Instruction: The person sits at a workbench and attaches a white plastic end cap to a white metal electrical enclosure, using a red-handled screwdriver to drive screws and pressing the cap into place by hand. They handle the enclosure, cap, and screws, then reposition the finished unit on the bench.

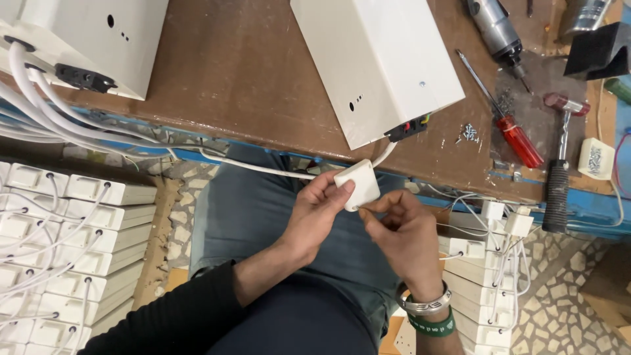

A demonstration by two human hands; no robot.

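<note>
Biggest thing in view was the brown wooden workbench [263, 72], blue-edged along the front. On it sat a cream metal enclosure [378, 62] tilted toward me, black terminal strip at its lower corner, and a second cream enclosure [98, 39] at the top left with white cables [59, 118] trailing off its black connector. On the floor to my left, a stack of white boxes [59, 250] with cords; a smaller stack of the same white units [486, 289] to my right, under the bench edge.

Both hands were over my lap, just below the bench edge. My left hand [315, 213], black sleeve, was curled around a white square plug adapter [357, 184], thumb pressed on its face, fingers behind it. My right hand [404, 233] touched the adapter's lower corner, thumb and forefinger pinched together there; I couldn't tell what, if anything, sat between them. A white cord [263, 167] ran from behind the adapter off to the left, and a short stretch curved up toward the enclosure's terminal strip. The right wrist wore a metal bracelet [426, 304] and a green band.

Right side of the bench: a hammer with black grip [557, 184], a red-handled screwdriver [516, 135], a grey power screwdriver [496, 29], a black foam block [598, 52], a small white block [596, 159], and a scatter of small screws [468, 133].
</note>
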